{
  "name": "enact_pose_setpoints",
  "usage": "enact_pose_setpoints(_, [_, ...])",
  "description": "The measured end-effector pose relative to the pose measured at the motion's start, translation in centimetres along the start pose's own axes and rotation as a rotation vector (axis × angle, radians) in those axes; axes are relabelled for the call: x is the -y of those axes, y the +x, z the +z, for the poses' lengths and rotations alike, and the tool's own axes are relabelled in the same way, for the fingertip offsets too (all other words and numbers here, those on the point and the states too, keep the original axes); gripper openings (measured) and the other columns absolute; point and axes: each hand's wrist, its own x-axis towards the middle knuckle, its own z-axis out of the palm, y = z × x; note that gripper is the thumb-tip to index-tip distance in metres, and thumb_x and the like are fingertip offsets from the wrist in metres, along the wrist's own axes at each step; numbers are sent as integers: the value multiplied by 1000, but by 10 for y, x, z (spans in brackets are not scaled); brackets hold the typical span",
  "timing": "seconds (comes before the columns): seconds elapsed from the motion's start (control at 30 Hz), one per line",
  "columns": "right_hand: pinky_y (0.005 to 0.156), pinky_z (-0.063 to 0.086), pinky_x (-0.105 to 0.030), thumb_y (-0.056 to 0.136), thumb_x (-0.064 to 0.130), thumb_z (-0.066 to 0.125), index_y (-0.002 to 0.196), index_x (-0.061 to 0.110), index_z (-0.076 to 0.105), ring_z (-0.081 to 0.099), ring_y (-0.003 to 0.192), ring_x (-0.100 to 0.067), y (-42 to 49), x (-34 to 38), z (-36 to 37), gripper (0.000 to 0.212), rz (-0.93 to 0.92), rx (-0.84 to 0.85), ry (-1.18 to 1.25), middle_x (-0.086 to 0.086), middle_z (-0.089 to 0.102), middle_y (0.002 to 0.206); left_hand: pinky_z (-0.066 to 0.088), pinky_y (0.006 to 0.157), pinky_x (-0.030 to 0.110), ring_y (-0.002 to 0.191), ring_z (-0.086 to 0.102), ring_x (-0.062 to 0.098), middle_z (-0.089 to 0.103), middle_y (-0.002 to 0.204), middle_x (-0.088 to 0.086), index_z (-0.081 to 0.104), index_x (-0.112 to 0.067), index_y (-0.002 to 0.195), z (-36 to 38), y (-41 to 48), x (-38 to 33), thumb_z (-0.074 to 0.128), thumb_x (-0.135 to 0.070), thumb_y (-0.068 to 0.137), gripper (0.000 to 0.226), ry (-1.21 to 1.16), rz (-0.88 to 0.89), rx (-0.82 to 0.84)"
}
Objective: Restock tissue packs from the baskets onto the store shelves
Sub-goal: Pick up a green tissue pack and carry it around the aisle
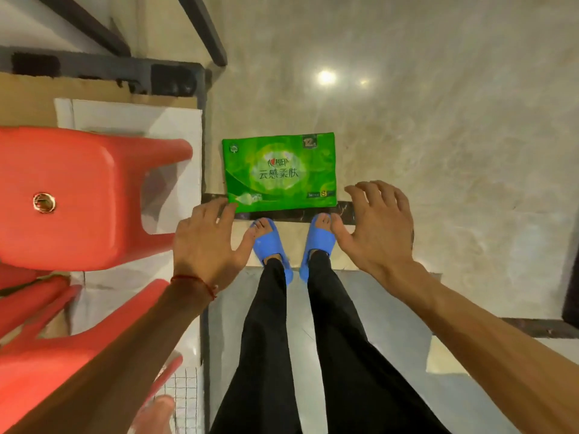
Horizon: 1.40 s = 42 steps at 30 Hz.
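- Tissue pack [280, 172]: one green pack, flat on the floor [438, 136], printed face up, just ahead of your blue slippers [271, 242]. It is not on a shelf, and no basket is in view.
- Left hand [206, 242]: fingers spread and holding nothing, fingertips at the pack's near left corner. Whether they touch the wrapper cannot be told.
- Right hand [379, 227]: fingers spread and holding nothing, just beside the pack's near right corner, apart from it.
- Risk, uneven grip: the left hand looks closer to the pack than the right. If you close one side first, the soft pack is likely to fold or swing down from that corner.
- Risk, slip: the wrapper looks glossy. A pinch on the film alone may slide off or tear the seam, so take the pack by its body.
- Risk, snag on the left: the red stool [78, 195] and the dark shelf frame [175, 76] stand close beside your left arm. A wide lift could knock the stool or catch the frame's edge.
- Risk, footing: your toes are just beside the pack's near edge and you are bent well forward. A dropped pack could land underfoot on a floor that looks polished.
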Motion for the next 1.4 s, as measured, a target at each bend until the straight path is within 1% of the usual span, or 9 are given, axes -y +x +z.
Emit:
enact_pose_setpoints(0.3, [103, 41, -49, 91, 54, 56, 132, 13, 67, 56, 125, -36, 87, -34, 192, 59, 213, 132, 64, -10, 68, 129, 55, 76, 49, 107, 62, 40, 66, 128, 16, 67, -6, 124, 182, 122, 55, 63, -46, 94, 51, -100, 6, -144])
enact_pose_setpoints(0.43, [103, 42, -49, 92, 62, 58, 144, 12, 58, 49, 134, -36, 133, -55, 284, 72, 364, 221, 166, -12, 60, 140, 54, 81, 53, 106, 60, 45, 62, 124, 23, 58, -1, 130, 270, 177, 83, 61, -52, 91, 64, -236, -200, -110])
enact_pose_setpoints(0.53, [109, 43, -49, 91, 68, 68, 155, 13, 44, 43, 143, -32, 165, -73, 351, 88, 537, 273, 333, -10, 50, 153, 45, 106, 53, 125, 53, 45, 54, 136, 28, 47, 7, 141, 335, 223, 103, 77, -49, 86, 84, -488, -464, -37])
enact_pose_setpoints(0.63, [113, 48, -48, 76, 78, 77, 154, 14, 45, 54, 138, -28, 188, -91, 405, 106, 733, 281, 645, -8, 56, 149, 49, 108, 48, 125, 60, 29, 60, 139, 9, 48, -12, 142, 382, 260, 124, 89, -70, 59, 110, -864, -742, 11])
enact_pose_setpoints(0.73, [106, 55, -42, 73, 65, 88, 141, 19, 56, 69, 118, -16, 194, -106, 441, 88, 813, 279, 921, 7, 71, 126, 56, 100, 43, 111, 69, 16, 70, 124, -6, 52, -21, 137, 407, 274, 134, 93, -60, 57, 98, -1016, -773, 35])
enact_pose_setpoints(0.87, [103, 58, -44, 58, 73, 91, 139, 23, 60, 75, 111, -12, 187, -113, 458, 100, 814, 270, 1067, 8, 76, 124, 56, 99, 42, 109, 69, 13, 71, 119, -11, 52, -26, 136, 411, 274, 132, 94, -55, 52, 98, -1071, -800, 18])
enact_pose_setpoints(0.97, [103, 59, -46, 50, 77, 92, 135, 25, 64, 76, 110, -15, 187, -109, 456, 104, 843, 257, 1102, 7, 78, 121, 58, 96, 41, 104, 70, 12, 72, 114, -11, 57, -24, 132, 409, 277, 132, 96, -41, 62, 81, -1104, -827, 14])
enact_pose_setpoints(1.2, [97, 62, -46, 59, 67, 92, 126, 22, 73, 77, 105, -21, 168, -99, 432, 83, 931, 215, 1114, 3, 80, 115, 58, 97, 42, 104, 71, 18, 73, 113, -9, 60, -26, 125, 381, 262, 115, 94, -50, 53, 84, -1074, -820, -11])
enact_pose_setpoints(1.4, [95, 63, -49, 50, 73, 91, 126, 23, 72, 78, 102, -22, 101, -98, 373, 93, 1012, 253, 1128, 3, 80, 115, 57, 98, 42, 103, 70, 18, 73, 109, -9, 62, -17, 129, 334, 209, 92, 96, -38, 64, 76, -1055, -819, 63])
